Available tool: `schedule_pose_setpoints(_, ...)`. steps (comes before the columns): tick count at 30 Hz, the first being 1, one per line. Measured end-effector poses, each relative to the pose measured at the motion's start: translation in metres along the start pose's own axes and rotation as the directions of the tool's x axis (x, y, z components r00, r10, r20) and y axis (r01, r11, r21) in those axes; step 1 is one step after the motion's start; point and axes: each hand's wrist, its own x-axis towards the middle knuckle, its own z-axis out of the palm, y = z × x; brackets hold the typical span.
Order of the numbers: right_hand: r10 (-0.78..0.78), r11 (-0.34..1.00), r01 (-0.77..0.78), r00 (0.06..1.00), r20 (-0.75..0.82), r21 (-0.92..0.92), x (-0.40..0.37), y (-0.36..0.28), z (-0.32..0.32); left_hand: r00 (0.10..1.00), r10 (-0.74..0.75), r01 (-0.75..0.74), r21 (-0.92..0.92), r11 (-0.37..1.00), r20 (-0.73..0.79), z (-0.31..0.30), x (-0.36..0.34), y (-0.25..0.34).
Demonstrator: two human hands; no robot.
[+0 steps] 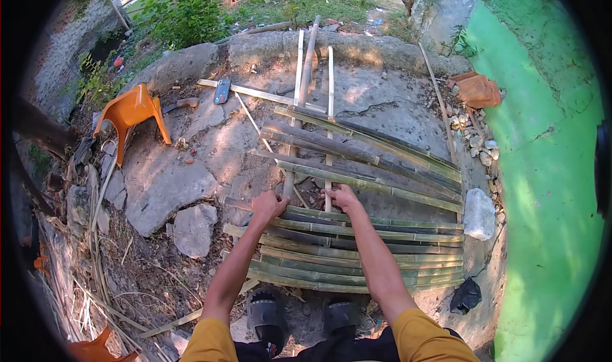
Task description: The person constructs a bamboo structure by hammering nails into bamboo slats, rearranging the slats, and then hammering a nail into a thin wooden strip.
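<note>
Split bamboo strips (pixel 363 260) lie side by side across the ground in front of my feet. Farther off, more strips (pixel 382 161) fan out at a slant over two long upright bamboo poles (pixel 331 88). My left hand (pixel 268 204) is closed at the left pole, by the upper edge of the near strips; what its fingers grip is hidden. My right hand (pixel 342 197) is at the right pole, its fingers bent around something I cannot make out, just above the same strips.
An orange chair (pixel 135 110) stands at the left, with a phone (pixel 222 91) on the ground nearby. A white block (pixel 479 214) and a black bag (pixel 466 295) sit at the right. A low stone edge (pixel 382 49) runs behind.
</note>
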Motion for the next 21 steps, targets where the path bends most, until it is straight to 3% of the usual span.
schedule_pose_setpoints(2,-0.022,0.985,0.021,1.0,0.001,0.17,0.008,0.01,0.001,0.998,0.03,-0.032,-0.032,0.999,-0.053,0.008,-0.003,-0.004)
schedule_pose_setpoints(5,-0.117,0.966,0.119,0.993,-0.024,0.229,0.009,0.02,0.009,0.978,0.121,-0.132,-0.059,0.989,-0.169,0.011,-0.009,-0.006)
schedule_pose_setpoints(9,-0.116,0.964,0.131,0.99,-0.08,0.229,-0.001,0.017,0.017,0.925,0.213,-0.251,-0.085,0.964,-0.314,0.014,-0.019,-0.006)
schedule_pose_setpoints(16,-0.137,0.934,0.174,0.981,-0.137,0.311,0.004,0.021,0.023,0.925,0.163,-0.22,-0.133,0.966,-0.342,0.02,-0.026,-0.006)
schedule_pose_setpoints(18,-0.206,0.954,0.238,0.962,-0.179,0.184,0.002,0.02,0.025,0.936,0.143,-0.171,-0.06,0.983,-0.321,0.017,-0.027,-0.004)
schedule_pose_setpoints(21,-0.205,0.961,0.234,0.96,-0.192,0.145,0.002,0.021,0.025,0.943,0.15,-0.163,-0.022,0.986,-0.296,0.016,-0.031,-0.003)
